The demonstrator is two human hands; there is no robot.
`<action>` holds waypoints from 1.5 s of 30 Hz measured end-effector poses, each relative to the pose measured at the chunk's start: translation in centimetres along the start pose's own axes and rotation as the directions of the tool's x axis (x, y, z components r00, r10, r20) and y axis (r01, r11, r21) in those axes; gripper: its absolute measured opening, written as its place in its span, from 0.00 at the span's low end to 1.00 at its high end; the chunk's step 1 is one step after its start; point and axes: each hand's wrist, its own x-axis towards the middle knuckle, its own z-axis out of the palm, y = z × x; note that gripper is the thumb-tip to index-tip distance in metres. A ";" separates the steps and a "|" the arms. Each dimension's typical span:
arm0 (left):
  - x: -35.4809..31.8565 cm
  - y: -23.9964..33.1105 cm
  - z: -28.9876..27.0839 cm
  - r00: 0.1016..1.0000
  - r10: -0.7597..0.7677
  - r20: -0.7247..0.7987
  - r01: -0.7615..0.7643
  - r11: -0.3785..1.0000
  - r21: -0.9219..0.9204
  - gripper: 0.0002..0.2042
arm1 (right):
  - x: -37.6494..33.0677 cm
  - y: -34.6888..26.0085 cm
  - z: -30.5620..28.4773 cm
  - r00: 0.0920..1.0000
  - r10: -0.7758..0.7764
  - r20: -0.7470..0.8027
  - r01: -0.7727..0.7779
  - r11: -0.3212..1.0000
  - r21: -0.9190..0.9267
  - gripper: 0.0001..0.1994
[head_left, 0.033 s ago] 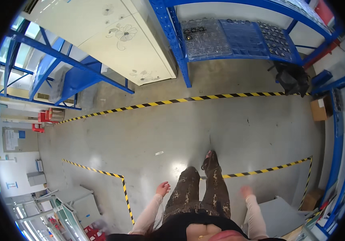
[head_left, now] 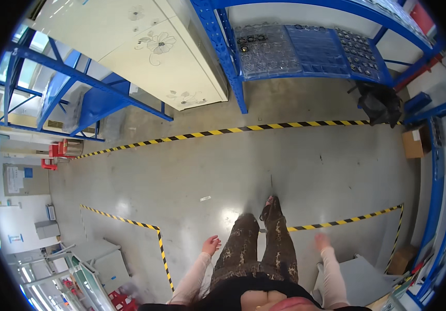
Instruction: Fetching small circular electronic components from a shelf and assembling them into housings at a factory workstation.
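My left hand (head_left: 211,244) hangs beside my left thigh above the grey floor. Its fingers are loosely bent and apart, with nothing in them. On the other side, my right hand (head_left: 322,241) is held out from my right leg, over the floor near a strip of striped tape. Its fingers are blurred, so whether they are open or closed does not show. Neither hand touches any object. Between them are my legs in dark patterned trousers (head_left: 244,243), with one shoe (head_left: 271,207) forward.
Yellow-black floor tape (head_left: 207,135) crosses ahead. Beyond it stand a cream flowered cabinet (head_left: 145,52) and a blue rack (head_left: 242,96) with trays of parts. A black bag (head_left: 381,103) and a cardboard box (head_left: 415,142) sit at right. Grey tables (head_left: 360,280) flank me.
My right hand has shifted slightly to the right. The left hand and the surroundings look nearly the same.
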 end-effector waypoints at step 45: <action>4.9 16.3 18.3 0.973 -0.231 0.000 0.195 0.821 -0.537 0.18 | 58.9 -57.7 -22.5 0.896 0.349 0.274 -0.152 -0.340 0.928 0.16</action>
